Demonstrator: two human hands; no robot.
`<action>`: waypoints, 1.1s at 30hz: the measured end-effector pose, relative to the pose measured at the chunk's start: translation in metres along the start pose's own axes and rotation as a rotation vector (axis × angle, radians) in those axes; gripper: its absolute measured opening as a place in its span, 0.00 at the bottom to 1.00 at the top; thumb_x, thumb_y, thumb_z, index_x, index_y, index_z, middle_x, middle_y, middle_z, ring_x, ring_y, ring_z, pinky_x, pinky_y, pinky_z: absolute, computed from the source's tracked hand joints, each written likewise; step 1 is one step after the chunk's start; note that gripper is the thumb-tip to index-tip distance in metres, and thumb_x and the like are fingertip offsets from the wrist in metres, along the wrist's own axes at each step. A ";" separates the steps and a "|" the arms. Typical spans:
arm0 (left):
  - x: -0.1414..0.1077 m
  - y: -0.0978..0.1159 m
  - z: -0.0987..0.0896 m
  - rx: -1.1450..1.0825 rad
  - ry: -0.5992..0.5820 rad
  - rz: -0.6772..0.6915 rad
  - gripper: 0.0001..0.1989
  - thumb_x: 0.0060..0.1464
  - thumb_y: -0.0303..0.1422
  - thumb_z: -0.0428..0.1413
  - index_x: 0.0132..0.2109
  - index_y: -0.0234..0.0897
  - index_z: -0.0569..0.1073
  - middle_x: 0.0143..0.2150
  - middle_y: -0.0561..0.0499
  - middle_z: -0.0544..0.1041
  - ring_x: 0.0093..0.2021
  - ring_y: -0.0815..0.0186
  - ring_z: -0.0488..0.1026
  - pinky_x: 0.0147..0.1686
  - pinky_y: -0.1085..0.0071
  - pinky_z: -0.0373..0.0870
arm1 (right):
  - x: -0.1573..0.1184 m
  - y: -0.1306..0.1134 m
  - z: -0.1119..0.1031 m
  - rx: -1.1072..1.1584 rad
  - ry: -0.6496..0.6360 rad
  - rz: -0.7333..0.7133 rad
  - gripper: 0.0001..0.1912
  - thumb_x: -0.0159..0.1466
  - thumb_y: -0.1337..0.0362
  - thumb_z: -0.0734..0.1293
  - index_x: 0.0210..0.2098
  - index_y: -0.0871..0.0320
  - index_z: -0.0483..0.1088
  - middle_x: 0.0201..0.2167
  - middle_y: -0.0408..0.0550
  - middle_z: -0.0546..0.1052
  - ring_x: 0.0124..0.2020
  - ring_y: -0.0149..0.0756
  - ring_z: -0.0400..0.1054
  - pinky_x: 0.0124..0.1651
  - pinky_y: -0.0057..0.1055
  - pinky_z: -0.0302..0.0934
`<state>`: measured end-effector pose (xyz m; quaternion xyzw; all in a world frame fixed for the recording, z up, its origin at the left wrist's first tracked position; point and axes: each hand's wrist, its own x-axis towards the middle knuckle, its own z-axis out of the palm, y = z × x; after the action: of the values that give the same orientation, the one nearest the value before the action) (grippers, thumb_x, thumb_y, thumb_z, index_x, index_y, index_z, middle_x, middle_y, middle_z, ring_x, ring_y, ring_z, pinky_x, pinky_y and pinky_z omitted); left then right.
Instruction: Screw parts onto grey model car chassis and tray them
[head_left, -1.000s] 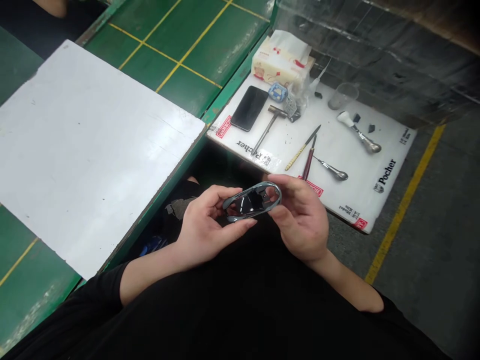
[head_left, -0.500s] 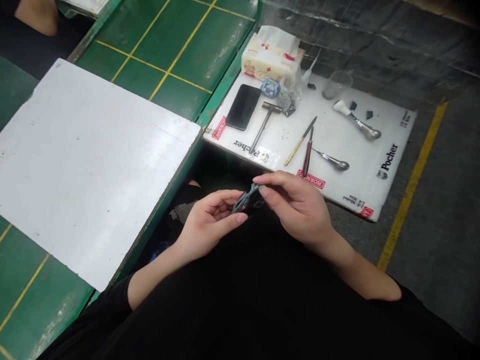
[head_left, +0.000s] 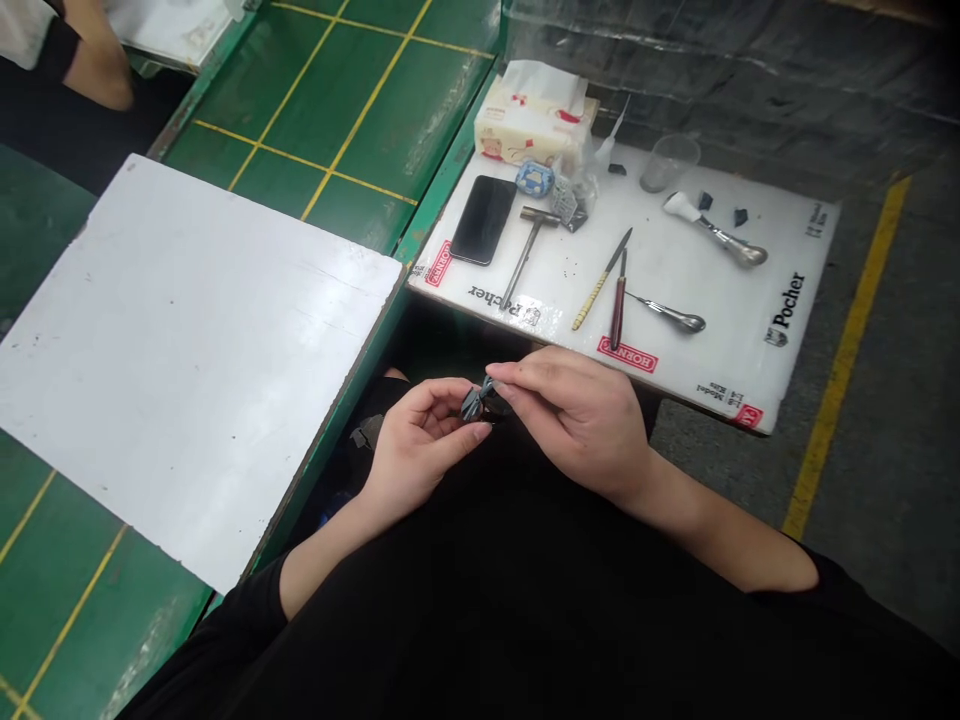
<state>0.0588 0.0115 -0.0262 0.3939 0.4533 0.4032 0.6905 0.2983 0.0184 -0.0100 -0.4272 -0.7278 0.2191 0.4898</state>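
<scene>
Above my lap, both hands meet at a small dark grey openwork part with thin ribs; its exact kind is too small to make out. My left hand pinches it between thumb and fingertips. The thumb and fingers of my right hand are closed on its upper right end. Beyond the hands, a white board carries a yellow-handled file, a dark red-handled tool, a small metal-handled pick and a small hammer.
On the same white board are a black phone, a tissue pack, a clear cup, a white-tipped metal tool and dark scraps. A large white sheet lies on the green table. Another person's arm shows at upper left.
The grey part has been turned in my fingers and appears more end-on. My right hand has shifted left, nearer my left hand. The whole view has tilted slightly.
</scene>
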 end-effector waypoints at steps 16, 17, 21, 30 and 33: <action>0.001 0.006 -0.008 -0.097 -0.074 -0.094 0.27 0.66 0.46 0.84 0.61 0.39 0.87 0.49 0.46 0.91 0.44 0.62 0.87 0.45 0.68 0.85 | 0.001 0.004 0.000 0.252 -0.018 0.318 0.09 0.83 0.65 0.79 0.57 0.50 0.93 0.46 0.48 0.94 0.43 0.42 0.89 0.50 0.42 0.88; 0.001 0.007 -0.007 -0.125 -0.097 -0.151 0.28 0.67 0.49 0.83 0.62 0.38 0.86 0.47 0.46 0.91 0.42 0.61 0.87 0.43 0.67 0.84 | 0.003 0.005 -0.001 0.327 -0.029 0.461 0.07 0.82 0.61 0.80 0.56 0.51 0.93 0.45 0.49 0.93 0.41 0.42 0.88 0.48 0.42 0.87; 0.003 0.013 0.000 -0.220 -0.132 -0.272 0.30 0.68 0.53 0.81 0.61 0.37 0.83 0.40 0.46 0.90 0.38 0.59 0.87 0.40 0.66 0.83 | 0.006 0.013 0.001 0.599 -0.073 0.785 0.13 0.77 0.52 0.84 0.52 0.53 0.93 0.38 0.47 0.91 0.33 0.39 0.82 0.36 0.35 0.80; 0.006 0.012 0.007 -0.273 -0.112 -0.378 0.22 0.67 0.43 0.81 0.56 0.36 0.84 0.39 0.47 0.90 0.36 0.61 0.87 0.40 0.67 0.83 | 0.001 0.021 0.009 0.738 -0.049 0.975 0.19 0.67 0.48 0.91 0.49 0.54 0.94 0.38 0.49 0.90 0.32 0.37 0.79 0.31 0.31 0.72; 0.008 0.012 0.008 -0.290 -0.108 -0.392 0.21 0.66 0.40 0.82 0.56 0.36 0.85 0.40 0.47 0.90 0.36 0.61 0.87 0.39 0.68 0.83 | 0.001 0.020 0.008 0.769 -0.039 1.006 0.20 0.66 0.49 0.92 0.48 0.54 0.94 0.38 0.49 0.90 0.33 0.36 0.79 0.31 0.29 0.69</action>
<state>0.0663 0.0212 -0.0157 0.2162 0.4210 0.3006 0.8281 0.2990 0.0308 -0.0276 -0.5064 -0.3162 0.6760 0.4320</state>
